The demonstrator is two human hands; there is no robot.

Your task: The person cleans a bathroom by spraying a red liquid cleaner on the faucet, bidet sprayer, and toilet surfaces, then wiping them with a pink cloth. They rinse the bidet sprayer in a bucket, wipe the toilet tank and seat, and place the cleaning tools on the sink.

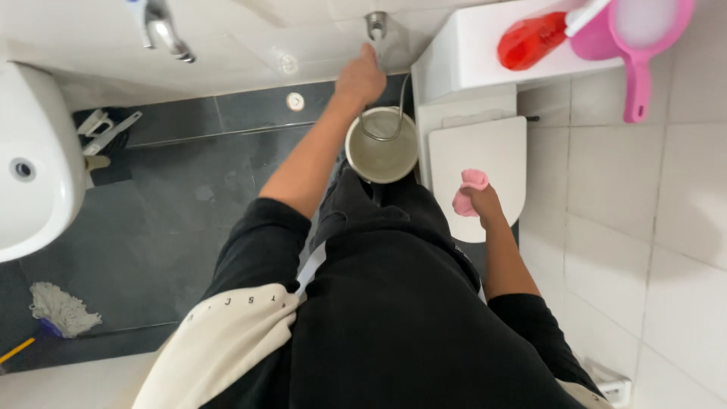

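**Reaching for the wall tap above a bucket**

A dark grey tiled floor (182,197) runs between a white washbasin (34,159) and a closed white toilet (485,159). A round pale bucket (381,151) stands on the floor beside the toilet, under a thin hose. The left hand (361,76) reaches to the wall tap (375,24), fingers closed around it. The right hand (483,203) hangs over the toilet lid, clenched on a pink cloth (469,193).
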